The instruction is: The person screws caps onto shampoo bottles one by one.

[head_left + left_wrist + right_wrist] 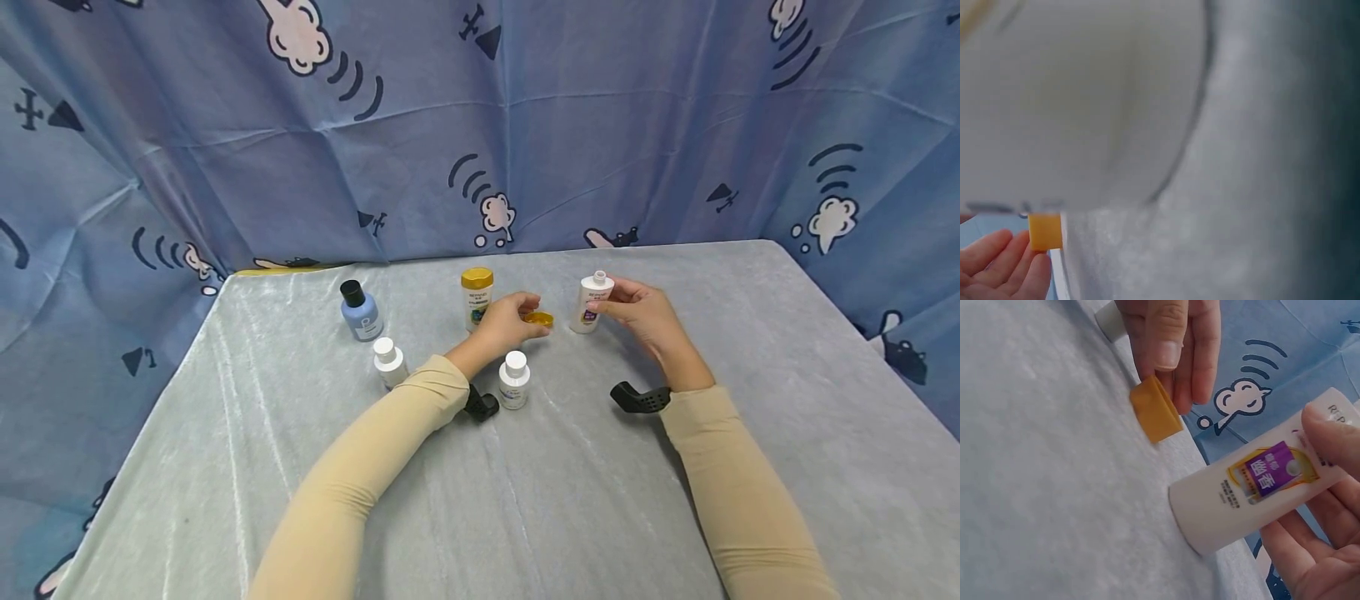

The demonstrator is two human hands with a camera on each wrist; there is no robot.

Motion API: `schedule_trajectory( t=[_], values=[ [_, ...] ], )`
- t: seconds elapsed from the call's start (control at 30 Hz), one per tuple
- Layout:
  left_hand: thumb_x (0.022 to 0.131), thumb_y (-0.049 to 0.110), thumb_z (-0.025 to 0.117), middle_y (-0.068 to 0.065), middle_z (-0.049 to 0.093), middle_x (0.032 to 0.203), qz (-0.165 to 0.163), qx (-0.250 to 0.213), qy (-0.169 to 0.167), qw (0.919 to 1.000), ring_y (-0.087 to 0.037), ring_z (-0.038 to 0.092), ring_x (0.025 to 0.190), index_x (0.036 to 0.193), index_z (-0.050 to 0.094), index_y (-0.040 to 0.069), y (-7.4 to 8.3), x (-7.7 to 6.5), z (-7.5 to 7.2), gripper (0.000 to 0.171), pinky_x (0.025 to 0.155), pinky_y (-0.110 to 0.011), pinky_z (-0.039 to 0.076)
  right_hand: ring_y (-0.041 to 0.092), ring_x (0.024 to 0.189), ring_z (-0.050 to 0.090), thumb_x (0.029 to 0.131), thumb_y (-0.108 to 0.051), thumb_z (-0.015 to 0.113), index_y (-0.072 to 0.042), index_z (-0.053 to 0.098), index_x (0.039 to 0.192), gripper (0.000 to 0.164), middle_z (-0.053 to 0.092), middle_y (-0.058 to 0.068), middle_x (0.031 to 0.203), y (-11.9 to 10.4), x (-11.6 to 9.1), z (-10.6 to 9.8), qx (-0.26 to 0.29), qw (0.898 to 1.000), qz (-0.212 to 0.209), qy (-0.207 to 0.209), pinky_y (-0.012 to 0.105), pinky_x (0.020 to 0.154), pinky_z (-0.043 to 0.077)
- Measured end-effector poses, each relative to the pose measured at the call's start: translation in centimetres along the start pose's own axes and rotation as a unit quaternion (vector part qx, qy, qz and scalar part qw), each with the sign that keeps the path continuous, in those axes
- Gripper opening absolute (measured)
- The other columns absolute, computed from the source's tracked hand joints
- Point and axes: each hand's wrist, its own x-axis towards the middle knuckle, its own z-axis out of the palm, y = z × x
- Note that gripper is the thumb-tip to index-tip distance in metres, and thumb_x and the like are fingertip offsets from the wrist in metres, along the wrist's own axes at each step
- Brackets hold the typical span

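My right hand [651, 323] grips a white shampoo-like bottle [1241, 490] with a purple and gold label. Its thumb lies on the front, the fingers are behind, and the narrow neck on top is bare. To its left is a small yellow cap [1155, 411], beside the thumb and fingers of my left hand [510, 321]. Those fingers are fairly straight; contact with the cap is hard to make out. Behind the left hand stands a white bottle with a yellow lid [477, 296], partly hidden. A large blurred white shape fills much of the left wrist view.
A blue bottle with a black cap [362, 312] stands at the left. One small white bottle [390, 363] is partly behind the left sleeve; another [514, 382] stands close to the left wrist. Grey cloth [585, 500] covers the table, with a patterned blue curtain [420, 167] behind.
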Motion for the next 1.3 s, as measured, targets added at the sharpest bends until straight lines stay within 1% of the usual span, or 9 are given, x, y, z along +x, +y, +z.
schedule_trajectory(
  t=[0.07, 0.13, 0.3, 0.37, 0.43, 0.73, 0.93, 1.17, 1.3],
  values=[
    [0.081, 0.02, 0.073, -0.005, 0.058, 0.127, -0.005, -0.009, -0.001, 0.9999, -0.017, 0.054, 0.115, 0.128, 0.053, 0.007, -0.11, 0.11, 0.04, 0.053, 0.097, -0.027, 0.045, 0.001, 0.1, 0.054, 0.077, -0.021, 0.076, -0.003, 0.049, 0.132, 0.064, 0.061, -0.016, 0.1, 0.18, 0.08, 0.07, -0.008, 1.0, -0.003, 0.0, 0.012, 0.082, 0.045],
    [0.081, 0.019, 0.073, -0.006, 0.059, 0.125, -0.009, -0.021, -0.003, 0.9997, -0.017, 0.054, 0.114, 0.127, 0.054, 0.006, -0.2, 0.17, 0.06, 0.052, 0.096, -0.026, 0.045, 0.002, 0.1, 0.055, 0.077, -0.021, 0.076, -0.002, 0.05, 0.132, 0.064, 0.061, -0.014, 0.102, 0.27, 0.11, 0.17, -0.013, 1.0, -0.004, 0.0, 0.013, 0.084, 0.045],
    [0.08, 0.019, 0.073, -0.005, 0.061, 0.122, -0.023, -0.05, -0.007, 0.9985, -0.016, 0.056, 0.111, 0.124, 0.056, 0.007, -0.29, 0.12, 0.12, 0.049, 0.093, -0.026, 0.047, 0.006, 0.108, 0.053, 0.078, -0.027, 0.075, -0.004, 0.047, 0.135, 0.067, 0.058, -0.004, 0.117, 0.31, 0.09, 0.3, -0.031, 1.0, 0.005, 0.0, 0.031, 0.102, 0.041],
    [0.08, 0.018, 0.073, -0.005, 0.061, 0.122, -0.026, -0.053, -0.008, 0.9982, -0.017, 0.056, 0.109, 0.124, 0.057, 0.007, -0.29, 0.11, 0.18, 0.048, 0.092, -0.026, 0.047, 0.008, 0.112, 0.052, 0.078, -0.027, 0.075, -0.004, 0.046, 0.136, 0.068, 0.056, 0.001, 0.123, 0.3, 0.1, 0.31, -0.029, 1.0, 0.01, 0.0, 0.036, 0.106, 0.038],
    [0.08, 0.018, 0.073, -0.006, 0.061, 0.121, -0.025, -0.051, -0.006, 0.9984, -0.017, 0.057, 0.108, 0.123, 0.057, 0.007, -0.31, 0.14, 0.26, 0.047, 0.091, -0.026, 0.048, 0.01, 0.114, 0.051, 0.079, -0.027, 0.074, -0.004, 0.045, 0.136, 0.068, 0.055, 0.004, 0.125, 0.29, 0.12, 0.32, -0.027, 1.0, 0.012, 0.0, 0.038, 0.107, 0.037],
    [0.08, 0.013, 0.073, -0.006, 0.064, 0.108, -0.023, -0.013, -0.003, 0.9996, -0.016, 0.058, 0.097, 0.115, 0.063, 0.008, -0.71, 0.42, 0.59, 0.037, 0.084, -0.024, 0.049, 0.01, 0.112, 0.051, 0.079, -0.025, 0.074, -0.003, 0.045, 0.136, 0.068, 0.057, 0.0, 0.121, 0.37, -0.07, 0.41, -0.016, 1.0, 0.011, -0.005, 0.04, 0.107, 0.036],
    [0.078, 0.011, 0.074, -0.004, 0.065, 0.1, -0.019, 0.0, -0.008, 0.9998, -0.013, 0.059, 0.091, 0.11, 0.066, 0.01, -0.87, 0.43, 0.59, 0.033, 0.079, -0.022, 0.049, 0.01, 0.114, 0.051, 0.08, -0.025, 0.073, -0.003, 0.044, 0.137, 0.067, 0.055, 0.004, 0.125, 0.52, 0.04, 0.46, -0.014, 1.0, 0.008, -0.008, 0.038, 0.107, 0.037],
    [0.078, 0.012, 0.074, -0.003, 0.064, 0.098, -0.025, 0.002, -0.012, 0.9996, -0.013, 0.057, 0.09, 0.107, 0.065, 0.01, -0.92, 0.39, 0.46, 0.03, 0.078, -0.022, 0.048, 0.008, 0.112, 0.052, 0.082, -0.023, 0.072, -0.002, 0.043, 0.137, 0.066, 0.052, 0.008, 0.131, 0.43, 0.12, 0.55, -0.019, 1.0, 0.007, -0.008, 0.027, 0.101, 0.043],
    [0.08, 0.013, 0.072, -0.005, 0.064, 0.1, -0.018, -0.002, -0.027, 0.9995, -0.014, 0.058, 0.092, 0.108, 0.064, 0.008, -0.94, 0.26, 0.1, 0.03, 0.079, -0.023, 0.048, 0.014, 0.119, 0.05, 0.083, -0.023, 0.07, -0.004, 0.041, 0.139, 0.066, 0.047, 0.013, 0.137, 0.34, 0.11, 0.64, -0.018, 1.0, 0.012, -0.01, 0.03, 0.104, 0.04]
  ],
)
